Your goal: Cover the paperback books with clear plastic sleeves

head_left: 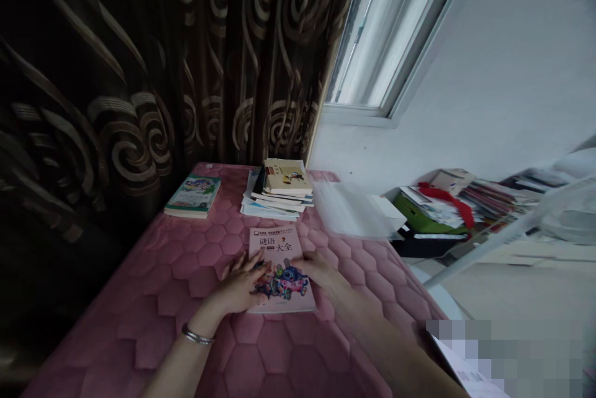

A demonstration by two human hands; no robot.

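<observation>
On my feed, a green book (pixel 193 195) lies far left on the quilted pink surface (pixel 153 298), flat and well apart from the rest, close to the dark curtain (pixel 116 75). My left hand (pixel 239 289), with a bracelet (pixel 198 336) at the wrist, lies palm down with its fingers spread across the left half of the pink book (pixel 279 249). I judge that this pins the book flat against the soft padding. The book sits cover up near the middle, just in front of a stack of books (pixel 279 193) piled flat at the far edge. My right hand (pixel 316 269) rests on the book's right edge with its fingers loosely together. I cannot tell whether it grips the cover or only steadies it. Cluttered papers (pixel 447 205) lie further right
</observation>
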